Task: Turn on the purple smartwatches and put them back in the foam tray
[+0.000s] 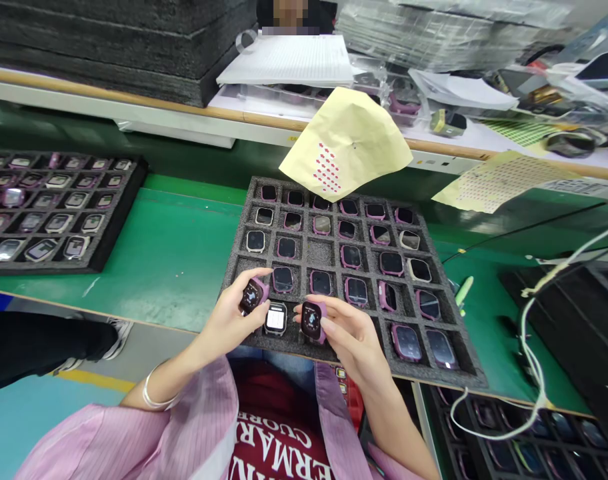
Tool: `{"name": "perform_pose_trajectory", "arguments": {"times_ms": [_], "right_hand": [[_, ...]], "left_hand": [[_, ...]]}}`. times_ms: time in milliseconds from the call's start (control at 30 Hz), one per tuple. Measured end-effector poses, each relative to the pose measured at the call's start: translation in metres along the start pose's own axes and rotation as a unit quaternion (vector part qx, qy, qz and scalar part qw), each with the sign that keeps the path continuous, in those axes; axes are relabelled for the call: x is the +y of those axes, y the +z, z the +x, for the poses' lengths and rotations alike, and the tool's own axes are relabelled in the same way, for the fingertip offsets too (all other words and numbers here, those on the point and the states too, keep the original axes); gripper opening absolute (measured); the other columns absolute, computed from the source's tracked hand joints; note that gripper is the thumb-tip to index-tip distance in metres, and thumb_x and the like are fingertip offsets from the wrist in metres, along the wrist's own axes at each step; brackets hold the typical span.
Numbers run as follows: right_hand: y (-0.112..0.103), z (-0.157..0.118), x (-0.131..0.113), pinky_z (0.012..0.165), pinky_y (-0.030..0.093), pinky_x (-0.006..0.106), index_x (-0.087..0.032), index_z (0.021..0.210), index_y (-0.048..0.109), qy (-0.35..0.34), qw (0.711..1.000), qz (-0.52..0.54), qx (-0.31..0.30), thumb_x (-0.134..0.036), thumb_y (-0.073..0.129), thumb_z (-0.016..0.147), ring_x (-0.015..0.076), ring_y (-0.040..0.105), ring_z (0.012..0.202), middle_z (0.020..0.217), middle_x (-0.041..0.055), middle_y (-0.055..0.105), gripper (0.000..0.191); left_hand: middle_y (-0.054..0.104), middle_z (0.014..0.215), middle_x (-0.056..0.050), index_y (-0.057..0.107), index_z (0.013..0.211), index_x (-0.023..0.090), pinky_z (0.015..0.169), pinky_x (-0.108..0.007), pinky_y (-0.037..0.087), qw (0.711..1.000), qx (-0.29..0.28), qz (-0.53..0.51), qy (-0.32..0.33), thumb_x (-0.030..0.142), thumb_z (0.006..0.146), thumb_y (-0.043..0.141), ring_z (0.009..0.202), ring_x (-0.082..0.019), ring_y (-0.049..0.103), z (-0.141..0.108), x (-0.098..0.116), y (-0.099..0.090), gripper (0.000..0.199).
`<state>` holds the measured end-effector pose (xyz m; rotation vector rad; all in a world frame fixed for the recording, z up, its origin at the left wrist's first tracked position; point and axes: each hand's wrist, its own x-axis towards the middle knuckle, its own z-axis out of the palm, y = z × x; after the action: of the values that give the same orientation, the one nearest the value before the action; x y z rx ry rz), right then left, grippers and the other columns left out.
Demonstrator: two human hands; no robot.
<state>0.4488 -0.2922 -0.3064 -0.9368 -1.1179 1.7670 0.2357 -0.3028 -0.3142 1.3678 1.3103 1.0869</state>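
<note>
The left hand (233, 313) pinches a purple watch (253, 295) at the foam tray's (329, 257) near edge. A white watch (275, 319) lies between. The right hand (348, 333) grips another purple watch (313, 320). Bare green tabletop (177, 250) lies left of the tray.

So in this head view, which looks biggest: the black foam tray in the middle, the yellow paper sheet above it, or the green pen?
1. Black foam tray, clearly largest.
2. Yellow paper sheet.
3. Green pen, by far the smallest.
</note>
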Motion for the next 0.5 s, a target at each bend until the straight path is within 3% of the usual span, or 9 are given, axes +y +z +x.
{"name": "perform_pose_trajectory", "arguments": {"times_ms": [500], "right_hand": [[0.0017,-0.0023,-0.0035,0.093,0.049,0.04,-0.023,0.112,0.069,-0.004,1.0,0.006,-0.012,-0.029,0.071,0.082,0.0264,0.067,0.099,0.107,0.0092,0.072,0.03]], "left_hand": [[0.054,0.087,0.001,0.047,0.124,0.021,0.05,-0.017,0.042,0.998,-0.019,-0.05,-0.038,0.018,0.084,0.056,0.054,-0.005,0.047,-0.0045,0.0079,-0.003,0.042]]}}
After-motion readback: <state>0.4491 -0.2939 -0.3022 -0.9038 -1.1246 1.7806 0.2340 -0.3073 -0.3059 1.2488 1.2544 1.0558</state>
